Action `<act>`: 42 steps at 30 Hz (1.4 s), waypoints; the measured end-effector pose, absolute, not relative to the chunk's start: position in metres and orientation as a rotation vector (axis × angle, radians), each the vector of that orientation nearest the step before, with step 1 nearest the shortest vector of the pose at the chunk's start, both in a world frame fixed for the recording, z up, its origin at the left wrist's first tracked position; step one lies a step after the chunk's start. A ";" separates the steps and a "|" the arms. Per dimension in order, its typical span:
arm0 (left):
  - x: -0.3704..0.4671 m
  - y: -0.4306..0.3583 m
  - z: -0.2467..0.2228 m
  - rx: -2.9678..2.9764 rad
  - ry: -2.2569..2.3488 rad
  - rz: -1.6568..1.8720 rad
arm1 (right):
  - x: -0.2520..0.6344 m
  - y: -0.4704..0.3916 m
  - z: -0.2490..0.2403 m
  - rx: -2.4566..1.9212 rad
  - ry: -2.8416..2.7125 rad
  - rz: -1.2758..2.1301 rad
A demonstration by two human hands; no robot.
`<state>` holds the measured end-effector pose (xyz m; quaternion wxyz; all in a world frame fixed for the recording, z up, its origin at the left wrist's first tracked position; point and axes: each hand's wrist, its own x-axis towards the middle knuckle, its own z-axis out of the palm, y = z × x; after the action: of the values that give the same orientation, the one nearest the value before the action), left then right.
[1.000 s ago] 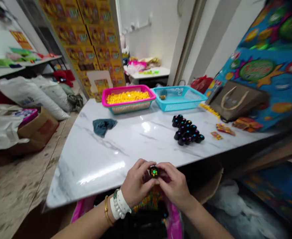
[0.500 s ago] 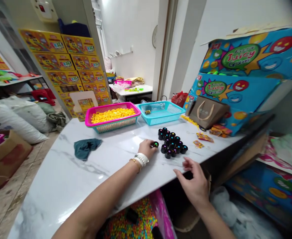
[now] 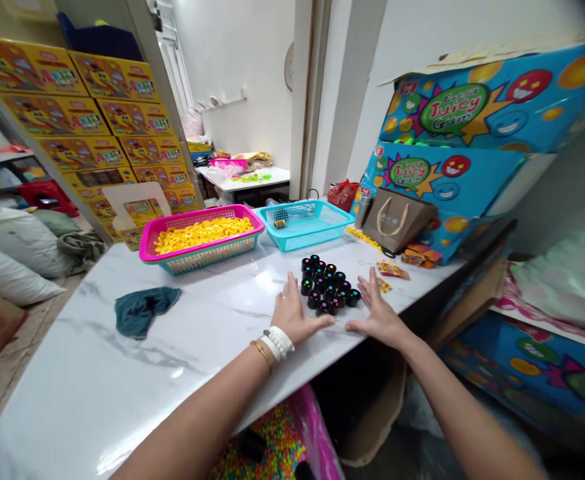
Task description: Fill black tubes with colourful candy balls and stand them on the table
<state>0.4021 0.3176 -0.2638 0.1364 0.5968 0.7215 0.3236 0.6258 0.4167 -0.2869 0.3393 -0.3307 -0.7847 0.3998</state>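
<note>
A tight cluster of small black cylinders (image 3: 330, 283) with coloured dots on their tops stands on the white marbled table (image 3: 212, 353). At the cluster's left side, my left hand (image 3: 295, 312) is open, thumb stretched toward the front of the group. My right hand (image 3: 380, 313) is open on the other side, fingers spread, thumb pointing inward. The two hands frame the cylinders; whether any fingertip touches them I cannot tell. A cylinder with a green dot (image 3: 306, 287) stands at the group's left edge, beside my left fingers.
Behind are a pink-rimmed basket (image 3: 200, 260) of yellow pieces and a blue basket (image 3: 312, 237). A dark green cloth (image 3: 145, 310) lies left. A brown paper bag (image 3: 400, 220) and candy packets (image 3: 391, 270) are at right. Below the table edge sits a container of colourful beads (image 3: 277, 433).
My left hand has let go of the green-dotted cylinder at the cluster's left edge and opened. My right hand has moved up and in to the cluster's right side. The view has shifted rightward.
</note>
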 end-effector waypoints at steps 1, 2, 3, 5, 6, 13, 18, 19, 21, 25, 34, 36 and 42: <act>0.408 0.316 -0.265 1.768 2.120 0.861 | 0.623 0.423 -0.285 -0.837 -2.052 1.077; 0.414 0.317 -0.265 1.786 2.159 0.776 | 0.621 0.428 -0.283 -0.816 -2.055 1.103; 0.417 0.319 -0.265 1.781 2.197 0.696 | 0.619 0.433 -0.283 -0.797 -2.059 1.118; 0.420 0.326 -0.264 1.753 2.252 0.581 | 0.617 0.440 -0.283 -0.763 -2.087 1.120; 0.419 0.330 -0.264 1.757 2.267 0.546 | 0.616 0.442 -0.283 -0.748 -2.114 1.107; 0.406 0.349 -0.260 1.802 2.298 0.474 | 0.609 0.456 -0.277 -0.726 -2.278 1.026; 0.399 0.359 -0.261 1.819 2.274 0.487 | 0.598 0.466 -0.270 -0.709 -2.311 1.021; 0.397 0.362 -0.262 1.830 2.261 0.495 | 0.596 0.467 -0.269 -0.714 -2.321 1.019; 0.393 0.366 -0.263 1.849 2.239 0.512 | 0.593 0.468 -0.266 -0.730 -2.342 1.012; 0.388 0.372 -0.265 1.870 2.205 0.539 | 0.591 0.471 -0.264 -0.728 -2.383 0.993; 0.385 0.366 -0.265 1.793 2.256 0.605 | 0.572 0.473 -0.259 -0.666 -2.427 0.884; 0.385 0.364 -0.265 1.803 2.253 0.592 | 0.573 0.469 -0.262 -0.678 -2.421 0.857; 0.387 0.362 -0.259 1.815 2.230 0.548 | 0.585 0.462 -0.276 -0.794 -2.290 0.855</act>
<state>0.3874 0.3615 -0.2586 0.1071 0.6166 0.7574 0.1862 0.5845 0.4617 -0.2762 0.2819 -0.2965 -0.8549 0.3191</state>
